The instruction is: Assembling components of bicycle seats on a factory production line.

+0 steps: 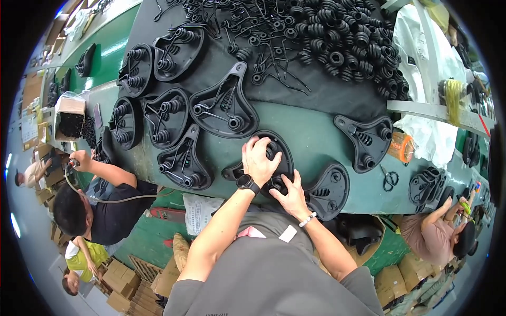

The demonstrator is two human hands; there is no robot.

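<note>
In front of me a black bicycle saddle (285,151) lies underside up on the green bench, its nose pointing left. My left hand (259,162), with a dark watch at the wrist, curls its fingers round the upper coil spring (272,149) of this saddle. At the lower edge, my right hand (291,198), wearing a beaded bracelet, closes round the other coil spring (278,183), which its fingers partly cover. Touching or nearly touching on the right is another upturned saddle (331,192). A larger saddle (224,105) with its wire rail and springs showing rests above left.
Black coil springs (342,42) are heaped at the far side beside bent wire rails (274,58). Several upturned saddles (167,117) crowd the left; one saddle (363,139) and scissors (390,180) lie right. Co-workers sit left (113,205) and right (429,234).
</note>
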